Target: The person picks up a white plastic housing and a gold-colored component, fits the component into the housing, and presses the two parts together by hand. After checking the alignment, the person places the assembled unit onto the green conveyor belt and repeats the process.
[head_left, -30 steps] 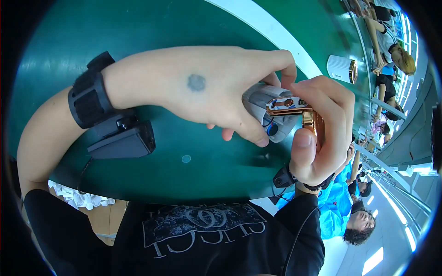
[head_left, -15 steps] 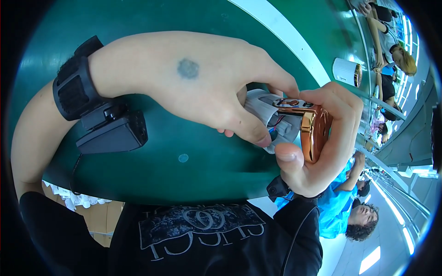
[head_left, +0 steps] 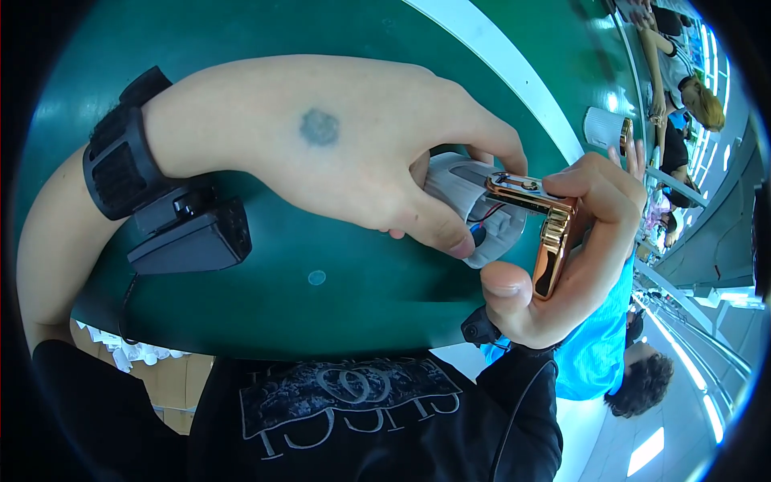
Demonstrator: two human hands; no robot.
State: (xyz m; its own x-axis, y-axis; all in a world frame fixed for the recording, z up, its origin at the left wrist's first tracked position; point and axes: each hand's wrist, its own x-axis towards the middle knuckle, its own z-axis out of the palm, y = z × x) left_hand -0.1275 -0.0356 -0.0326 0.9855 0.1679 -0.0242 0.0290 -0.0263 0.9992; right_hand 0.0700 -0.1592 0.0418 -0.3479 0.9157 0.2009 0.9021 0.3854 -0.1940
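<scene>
Grey housing (head_left: 456,178): open-ended, held above tabletop (head_left: 361,325), approx. betw. both hands; the landmark for all below.
L hand (head_left: 353,145): pinching housing, thumb on near side, index finger on far side; other fingers mostly hidden.
R hand (head_left: 582,241): right of housing, fingers curled round copper-col. piece; thumb sticks out toward housing, contact w/ piece unclear.
Copper piece (head_left: 554,229): shiny, bent like an L, just right of housing; one end overlaps housing in view, can't tell if touching.
Wires (head_left: 488,213): thin, red + dark, in housing's open end.
Blue bit (head_left: 479,234): small, round, inside housing nr L thumb.
Ribbed cyl. (head_left: 602,127): white w/ gold-col. end, beyond + right of housing, well apart; fingertips nr it, owner unclear.
Clear disc (head_left: 317,278): small, flat, left of + nearer than housing.
L wrist cam (head_left: 193,237): black, strapped on, well left of housing.
R wrist cam (head_left: 480,328): black, nearer than housing.
Co-worker (head_left: 594,345): blue top, right of + nearer than housing.
</scene>
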